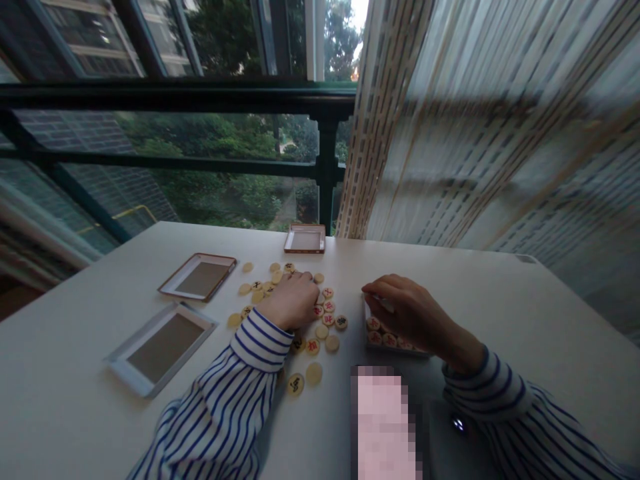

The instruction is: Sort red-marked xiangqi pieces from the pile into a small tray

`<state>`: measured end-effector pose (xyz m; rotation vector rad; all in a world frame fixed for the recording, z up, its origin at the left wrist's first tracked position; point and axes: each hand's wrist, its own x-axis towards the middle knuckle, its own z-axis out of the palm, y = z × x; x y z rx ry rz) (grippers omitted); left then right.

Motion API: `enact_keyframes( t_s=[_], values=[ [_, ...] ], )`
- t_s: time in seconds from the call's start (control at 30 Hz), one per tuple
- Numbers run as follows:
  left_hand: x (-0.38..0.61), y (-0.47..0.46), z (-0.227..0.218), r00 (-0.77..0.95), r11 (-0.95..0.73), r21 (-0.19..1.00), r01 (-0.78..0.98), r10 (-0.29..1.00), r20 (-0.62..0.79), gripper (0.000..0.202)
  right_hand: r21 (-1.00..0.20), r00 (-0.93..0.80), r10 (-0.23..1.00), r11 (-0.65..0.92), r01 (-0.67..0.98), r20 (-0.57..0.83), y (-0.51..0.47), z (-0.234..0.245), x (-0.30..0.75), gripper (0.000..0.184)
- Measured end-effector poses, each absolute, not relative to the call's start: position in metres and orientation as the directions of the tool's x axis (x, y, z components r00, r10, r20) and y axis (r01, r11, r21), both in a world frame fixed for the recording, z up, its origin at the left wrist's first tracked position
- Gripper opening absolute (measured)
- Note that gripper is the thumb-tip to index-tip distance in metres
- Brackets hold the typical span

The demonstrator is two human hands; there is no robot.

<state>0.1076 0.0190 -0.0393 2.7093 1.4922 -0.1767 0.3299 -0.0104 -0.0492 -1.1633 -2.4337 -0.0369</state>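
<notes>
Round xiangqi pieces lie scattered mid-table, some blank side up, others showing red or black characters. My left hand is over the far part of this spread, its fingers curled down among the pieces; anything in its grip is hidden. Near it are a red-marked piece and a black-marked piece. To the right stands a shallow clear box with rows of red-marked pieces inside. Above that box my right hand reaches in from the right, thumb and fingers closed together near its left edge. Whatever they hold cannot be made out.
A brown-rimmed tray and a white-rimmed tray lie at the left of the white table. Another small tray sits at the far edge. A pixelated pink rectangle and a dark flat object are in front.
</notes>
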Motion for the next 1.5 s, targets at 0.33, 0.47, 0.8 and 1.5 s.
enact_keyframes(
  t_s=[0.33, 0.47, 0.8, 1.5],
  values=[
    [0.110, 0.019, -0.047, 0.524, -0.528, -0.023, 0.849, 0.846, -0.100, 0.019, -0.149, -0.559, 0.725, 0.654, 0.742, 0.402, -0.009, -0.050, 0.332, 0.019],
    [0.111, 0.020, -0.049, 0.520, -0.526, -0.035, 0.850, 0.848, -0.102, 0.018, -0.149, -0.558, 0.728, 0.651, 0.744, 0.398, -0.009, -0.050, 0.333, 0.019],
    [0.110, 0.022, -0.053, 0.537, -0.540, -0.026, 0.841, 0.840, -0.082, 0.020, -0.134, -0.561, 0.731, 0.647, 0.750, 0.389, -0.009, -0.049, 0.331, 0.020],
    [0.106, 0.026, -0.048, 0.561, -0.563, -0.036, 0.826, 0.826, -0.062, 0.022, -0.114, -0.564, 0.723, 0.649, 0.752, 0.398, -0.011, -0.047, 0.331, 0.019]
  ],
)
